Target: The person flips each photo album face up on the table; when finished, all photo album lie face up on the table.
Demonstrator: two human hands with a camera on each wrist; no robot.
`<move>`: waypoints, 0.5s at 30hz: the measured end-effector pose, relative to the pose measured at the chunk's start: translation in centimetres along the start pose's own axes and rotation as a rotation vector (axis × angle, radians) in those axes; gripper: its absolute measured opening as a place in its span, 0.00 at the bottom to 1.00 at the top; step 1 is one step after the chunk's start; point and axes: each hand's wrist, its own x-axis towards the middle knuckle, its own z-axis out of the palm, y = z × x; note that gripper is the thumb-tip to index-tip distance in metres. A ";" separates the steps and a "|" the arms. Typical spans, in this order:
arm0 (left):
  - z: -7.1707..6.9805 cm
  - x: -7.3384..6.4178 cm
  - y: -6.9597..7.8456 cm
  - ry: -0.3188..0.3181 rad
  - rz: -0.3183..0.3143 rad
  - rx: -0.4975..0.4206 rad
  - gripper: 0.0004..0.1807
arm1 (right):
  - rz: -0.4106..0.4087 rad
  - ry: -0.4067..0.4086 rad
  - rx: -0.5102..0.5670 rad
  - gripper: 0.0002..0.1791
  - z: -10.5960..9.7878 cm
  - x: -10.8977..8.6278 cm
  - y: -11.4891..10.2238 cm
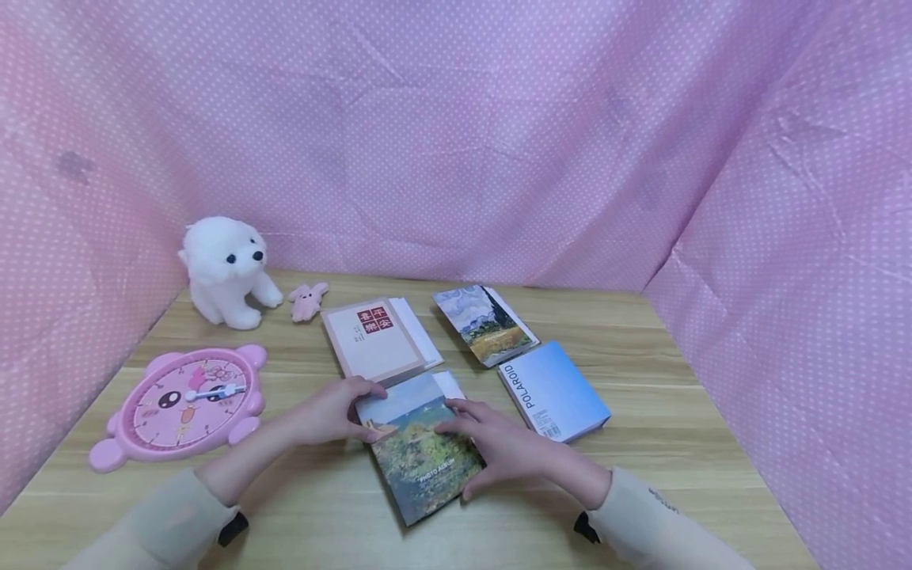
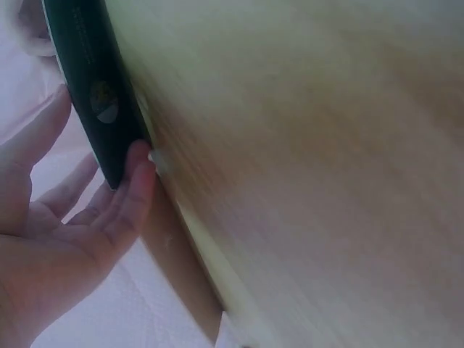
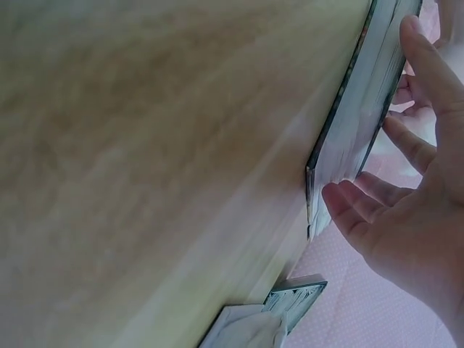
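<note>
A photo album (image 1: 427, 467) with a painted landscape cover lies at the front middle of the table, a white edge sticking out at its far right. My left hand (image 1: 331, 416) holds its left side, thumb and fingers spread along the edge. In the left wrist view, the fingertips (image 2: 138, 156) are at the dark green spine (image 2: 98, 72). My right hand (image 1: 502, 443) grips the opposite side, with some fingers over the cover and the thumb near the lower right edge. The right wrist view shows the album's page edges (image 3: 362, 101) beside that hand.
Behind the album lies a beige album (image 1: 374, 348) with a red stamp. A landscape-covered album (image 1: 484, 321) and a blue-white POLAROID album (image 1: 563, 388) are to the right. A pink toy clock (image 1: 181, 412), white plush dog (image 1: 224, 273) and small pink plush (image 1: 308, 302) occupy the left.
</note>
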 end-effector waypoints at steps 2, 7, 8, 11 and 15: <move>-0.1 0.0 0.5 0.001 -0.019 0.034 0.32 | -0.002 -0.008 0.002 0.50 0.0 0.0 0.1; -0.5 0.1 1.7 0.007 -0.092 0.111 0.31 | -0.003 -0.023 0.051 0.47 -0.6 -0.4 0.1; -0.6 0.2 1.8 0.012 -0.095 0.125 0.31 | -0.002 -0.025 0.059 0.46 -0.8 -0.5 0.0; -1.1 0.3 2.1 0.036 -0.082 0.150 0.30 | 0.003 -0.027 0.064 0.44 -1.7 -1.0 0.0; -1.9 0.7 2.8 0.076 -0.050 0.156 0.29 | -0.001 -0.002 0.018 0.42 -3.0 -2.0 0.3</move>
